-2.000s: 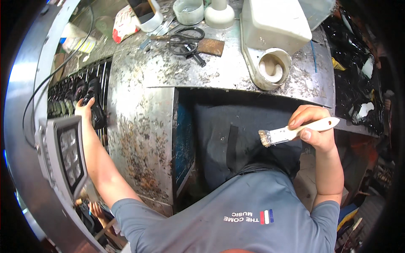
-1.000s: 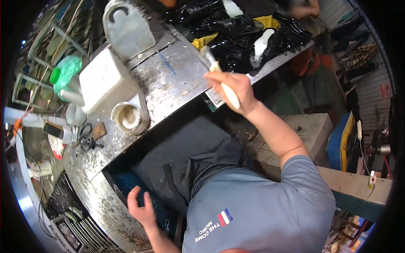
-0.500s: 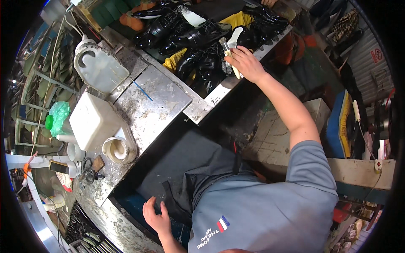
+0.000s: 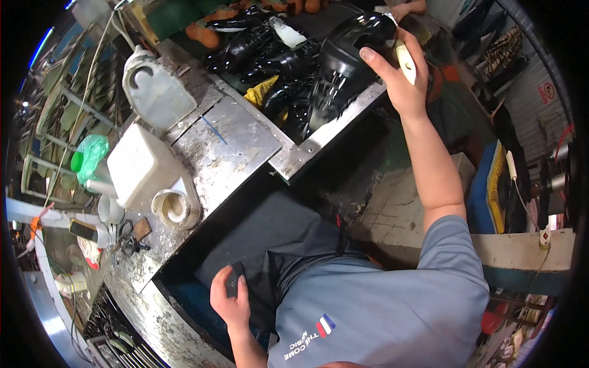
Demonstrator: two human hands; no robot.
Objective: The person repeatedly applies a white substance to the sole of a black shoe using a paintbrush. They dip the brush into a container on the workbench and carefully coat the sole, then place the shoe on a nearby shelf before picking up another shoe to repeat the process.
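While one black boot (image 4: pixel 343 67) fills the right hand (image 4: pixel 402 80) — brush handle (image 4: pixel 405 61) too — the left hand (image 4: pixel 230 300) rests loosely curled.

A scratched, paint-flecked metal workbench (image 4: pixel 233 147) runs through a crowded workshop, with wire racks (image 4: pixel 55 116) at one side. A stained concrete floor (image 4: pixel 392 202) shows beneath, beside a pale painted ledge (image 4: pixel 527 251).

One sign, two white jugs
A red-and-white wall sign (image 4: pixel 544 93) hangs far right; two white plastic canisters (image 4: pixel 142 164) stand at the table's left edge.
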